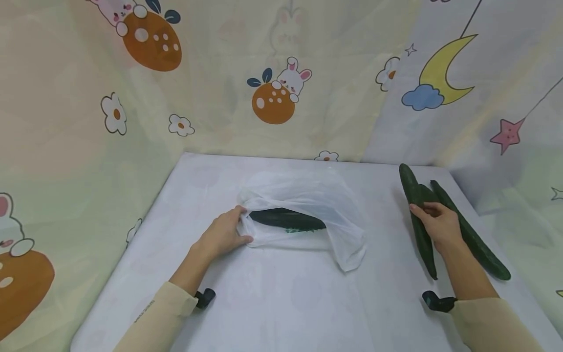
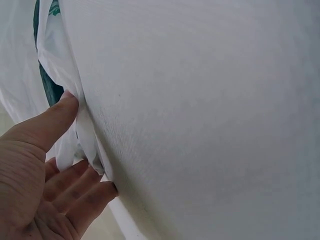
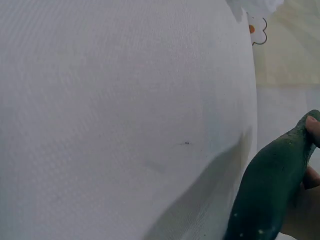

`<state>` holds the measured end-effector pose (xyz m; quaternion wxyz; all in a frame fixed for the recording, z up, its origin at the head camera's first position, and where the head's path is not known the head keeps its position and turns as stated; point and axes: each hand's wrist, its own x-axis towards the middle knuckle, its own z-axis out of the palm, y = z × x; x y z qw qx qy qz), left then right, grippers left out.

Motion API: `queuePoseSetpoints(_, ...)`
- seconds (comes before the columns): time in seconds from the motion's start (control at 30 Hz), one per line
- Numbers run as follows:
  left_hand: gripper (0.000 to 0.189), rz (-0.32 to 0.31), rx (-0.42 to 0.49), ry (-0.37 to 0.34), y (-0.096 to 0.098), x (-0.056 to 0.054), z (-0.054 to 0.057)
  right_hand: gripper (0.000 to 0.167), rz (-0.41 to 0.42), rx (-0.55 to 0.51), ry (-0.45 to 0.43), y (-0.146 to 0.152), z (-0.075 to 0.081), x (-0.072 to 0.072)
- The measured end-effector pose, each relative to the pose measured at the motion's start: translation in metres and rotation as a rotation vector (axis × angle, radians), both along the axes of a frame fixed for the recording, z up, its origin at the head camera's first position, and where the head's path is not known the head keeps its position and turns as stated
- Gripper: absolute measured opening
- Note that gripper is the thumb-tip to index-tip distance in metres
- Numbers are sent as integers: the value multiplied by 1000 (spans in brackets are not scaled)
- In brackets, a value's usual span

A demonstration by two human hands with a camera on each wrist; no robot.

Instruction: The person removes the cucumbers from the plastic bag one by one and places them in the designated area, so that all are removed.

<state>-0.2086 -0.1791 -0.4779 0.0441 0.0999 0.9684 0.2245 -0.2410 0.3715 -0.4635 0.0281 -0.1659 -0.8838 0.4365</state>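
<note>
A thin white plastic bag (image 1: 303, 188) lies on the table with its mouth spread wide. Inside it shows a dark green cucumber (image 1: 286, 218), above a patch of green print. My left hand (image 1: 224, 231) holds the left edge of the mouth; in the left wrist view the thumb rests on the bag's rim (image 2: 65, 65), fingers bent behind it. At the right my right hand (image 1: 440, 226) grips a long cucumber (image 1: 423, 239) around its middle, its top end tilted away to the left. In the right wrist view that cucumber (image 3: 270, 185) fills the lower right corner.
Two more cucumbers lie beside the right hand: a long one (image 1: 481, 247) under the wrist near the right table edge, and another (image 1: 426, 194) mostly hidden behind the held one. A white cloth covers the table (image 1: 281, 303). Printed curtains (image 1: 211, 88) stand around its back and sides.
</note>
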Motion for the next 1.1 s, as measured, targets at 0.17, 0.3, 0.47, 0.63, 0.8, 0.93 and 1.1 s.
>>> queuePoseSetpoints(0.17,82,0,-2,-4,-1,0,1,88,19,168,-11,5,-1,-2)
queuePoseSetpoints(0.3,82,13,-1,-12,0,1,2,82,44,327,-10,12,-2,-3)
queuePoseSetpoints(0.47,82,3,-7,-10,1,1,4,80,25,376,-51,18,-5,-3)
queuePoseSetpoints(0.63,82,6,-16,-7,1,1,4,79,28,404,-53,21,-7,-5)
queuePoseSetpoints(0.8,81,-1,-7,-4,0,3,5,74,63,482,-45,18,-11,-9)
queuePoseSetpoints(0.93,81,6,0,-12,2,3,5,73,54,490,-75,15,-11,-9)
queuePoseSetpoints(1.1,81,7,1,-12,2,3,6,71,47,485,-102,11,-8,-12)
